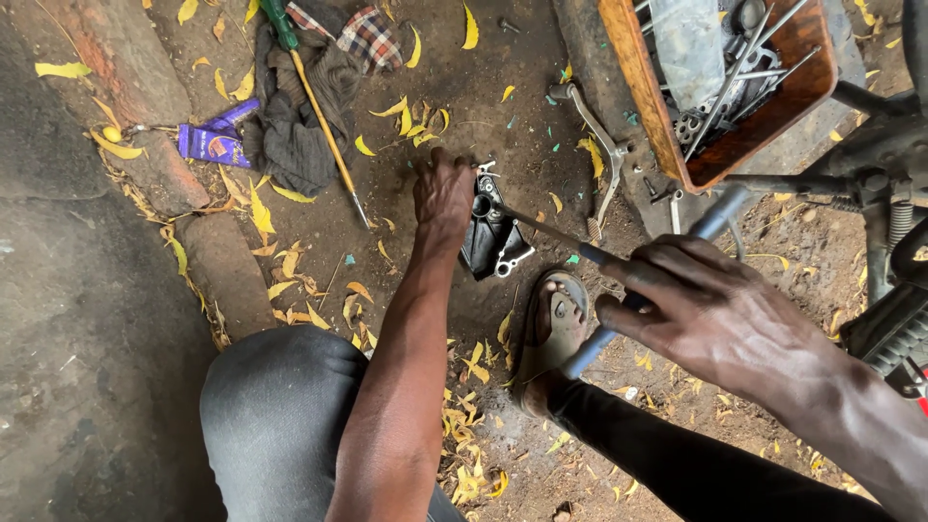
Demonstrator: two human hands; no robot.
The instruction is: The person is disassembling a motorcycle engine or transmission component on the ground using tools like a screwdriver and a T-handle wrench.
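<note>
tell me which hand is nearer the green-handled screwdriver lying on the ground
Left. The left hand presses on the black metal part, just right of the screwdriver tip. The right hand grips a T-handle wrench farther right.

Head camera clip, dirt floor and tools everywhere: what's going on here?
A person crouches on the ground. The left hand presses down on a black metal engine part lying in the dirt. The right hand grips a T-handle wrench whose long shaft runs into the top of that part. A sandalled foot rests just beside it. Nearby lie a green-handled screwdriver, a dark rag and a wooden tray of tools.
</note>
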